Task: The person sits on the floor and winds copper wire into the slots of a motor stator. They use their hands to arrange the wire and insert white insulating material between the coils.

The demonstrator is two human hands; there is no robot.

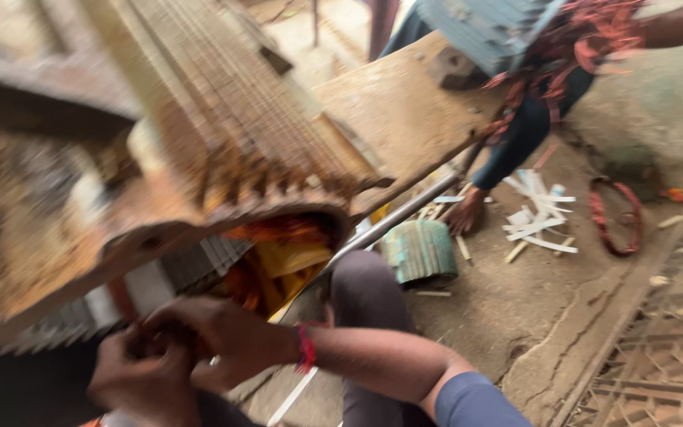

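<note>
Rusty motor stator core (223,134): it fills the upper left and centre of the frame, blurred. Its long axis runs from the upper left down toward the centre, and the open end with teeth points to the lower right.
Windings (282,253): orange and yellow material shows inside the open end, just under the toothed rim.
Left hand (144,379): at the lower left, fingers curled, touching the other hand under the core. If it grips something, I cannot tell.
Right hand (227,340): at the lower centre, with a red wrist band; fingers bent toward the left hand. What it holds is hidden by blur.
Green ribbed part (420,251): on the ground at the centre, near another person's hand (466,213).
White strips (537,213): scattered on the ground at the right.
Red wire coil (616,215): lies flat, further right.
</note>
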